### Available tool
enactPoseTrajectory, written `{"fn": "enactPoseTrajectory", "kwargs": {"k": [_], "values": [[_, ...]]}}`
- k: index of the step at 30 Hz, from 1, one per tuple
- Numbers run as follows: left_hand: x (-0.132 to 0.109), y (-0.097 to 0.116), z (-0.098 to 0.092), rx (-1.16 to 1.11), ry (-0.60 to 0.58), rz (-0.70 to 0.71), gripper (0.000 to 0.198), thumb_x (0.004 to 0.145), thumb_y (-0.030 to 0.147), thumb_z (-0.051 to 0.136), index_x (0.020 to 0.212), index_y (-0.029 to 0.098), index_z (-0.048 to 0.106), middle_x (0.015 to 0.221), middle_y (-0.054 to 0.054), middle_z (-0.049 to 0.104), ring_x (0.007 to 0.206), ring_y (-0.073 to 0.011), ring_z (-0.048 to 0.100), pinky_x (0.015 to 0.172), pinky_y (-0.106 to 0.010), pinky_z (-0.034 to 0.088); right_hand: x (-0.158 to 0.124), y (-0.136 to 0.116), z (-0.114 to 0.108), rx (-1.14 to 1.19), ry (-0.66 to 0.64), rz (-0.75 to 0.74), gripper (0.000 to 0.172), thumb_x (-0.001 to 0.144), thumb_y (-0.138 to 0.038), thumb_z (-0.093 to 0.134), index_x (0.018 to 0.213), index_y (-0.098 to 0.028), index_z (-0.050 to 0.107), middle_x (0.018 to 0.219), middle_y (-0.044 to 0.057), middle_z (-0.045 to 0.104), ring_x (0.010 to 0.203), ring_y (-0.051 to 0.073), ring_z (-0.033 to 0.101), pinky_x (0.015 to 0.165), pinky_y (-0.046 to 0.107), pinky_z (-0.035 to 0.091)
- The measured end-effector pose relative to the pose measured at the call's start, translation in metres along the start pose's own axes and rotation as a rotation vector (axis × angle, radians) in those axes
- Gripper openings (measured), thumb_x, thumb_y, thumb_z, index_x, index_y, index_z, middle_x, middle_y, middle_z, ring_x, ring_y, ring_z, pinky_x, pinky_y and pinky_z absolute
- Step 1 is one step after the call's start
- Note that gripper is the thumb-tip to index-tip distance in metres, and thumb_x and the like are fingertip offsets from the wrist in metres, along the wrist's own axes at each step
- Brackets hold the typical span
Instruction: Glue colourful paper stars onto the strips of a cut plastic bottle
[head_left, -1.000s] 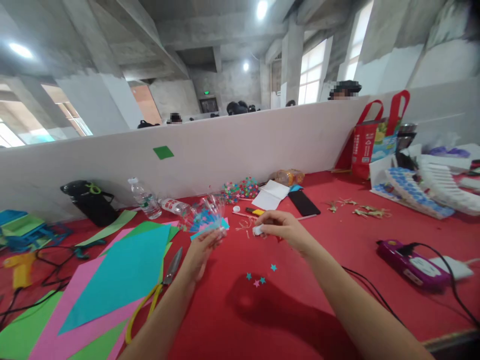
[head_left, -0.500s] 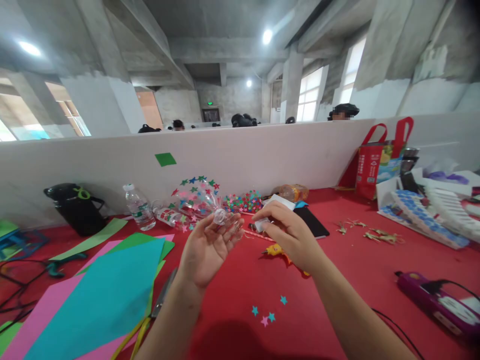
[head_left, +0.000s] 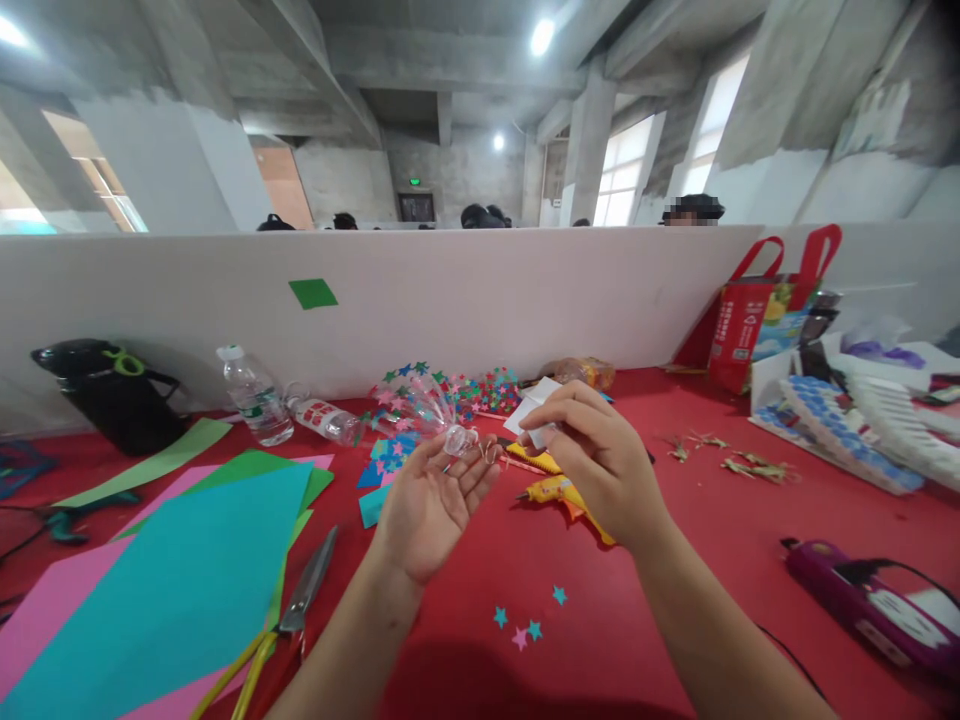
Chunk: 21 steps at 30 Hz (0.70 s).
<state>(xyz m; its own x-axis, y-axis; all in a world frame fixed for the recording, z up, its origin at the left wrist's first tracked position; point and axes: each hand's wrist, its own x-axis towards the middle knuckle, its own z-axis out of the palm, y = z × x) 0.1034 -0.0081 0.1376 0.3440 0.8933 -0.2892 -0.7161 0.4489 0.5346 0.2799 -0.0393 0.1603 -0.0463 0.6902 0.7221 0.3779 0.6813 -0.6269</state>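
Note:
My left hand (head_left: 435, 500) is palm up, its thumb and fingers around the neck of a clear cut plastic bottle (head_left: 459, 440). The bottle's flared strips reach away from me and carry colored stars (head_left: 409, 372). Thin pale string (head_left: 491, 450) hangs over the fingertips. My right hand (head_left: 600, 450) is just to the right, pinching a small white piece (head_left: 541, 436) that looks like paper or tissue. Beneath the right hand lies a yellow glue gun (head_left: 559, 490) on the red table. Several small blue and pink stars (head_left: 520, 637) lie in front of me.
Colored paper sheets (head_left: 172, 580) and scissors with yellow handles (head_left: 307, 585) lie left. A water bottle (head_left: 255, 395) and a black flask (head_left: 105, 395) stand by the white partition (head_left: 450, 300). To the right are a purple device (head_left: 870, 605) and a red bag (head_left: 742, 320).
The view has shifted slightly, showing more of the scissors. Both hands stay close together with the bottle neck and white piece; the right hand has moved slightly right.

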Motion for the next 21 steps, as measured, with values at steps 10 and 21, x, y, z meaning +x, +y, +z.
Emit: {"fn": "enactPoseTrajectory", "kwargs": {"k": [10, 21], "values": [[-0.005, -0.002, 0.0, -0.034, -0.007, 0.036, 0.025, 0.093, 0.022, 0.043, 0.091, 0.011, 0.066, 0.102, -0.018, 0.074, 0.094, -0.0242, 0.073, 0.079, -0.032, 0.06, 0.0, 0.001, 0.009, -0.076, -0.029, -0.062, 0.023, 0.083, -0.006, 0.045, 0.081, -0.019, 0.064, 0.085, 0.003, 0.052, 0.079, 0.014, 0.053, 0.069, 0.028, 0.043], [-0.006, -0.013, 0.007, -0.072, -0.028, 0.108, 0.027, 0.093, 0.016, 0.044, 0.082, 0.011, 0.068, 0.08, -0.009, 0.075, 0.073, -0.0154, 0.073, 0.079, -0.026, 0.059, -0.009, 0.014, 0.038, -0.196, -0.113, -0.064, 0.02, 0.09, -0.013, 0.038, 0.091, -0.019, 0.057, 0.092, 0.008, 0.057, 0.089, 0.021, 0.053, 0.081, 0.037, 0.045]]}}
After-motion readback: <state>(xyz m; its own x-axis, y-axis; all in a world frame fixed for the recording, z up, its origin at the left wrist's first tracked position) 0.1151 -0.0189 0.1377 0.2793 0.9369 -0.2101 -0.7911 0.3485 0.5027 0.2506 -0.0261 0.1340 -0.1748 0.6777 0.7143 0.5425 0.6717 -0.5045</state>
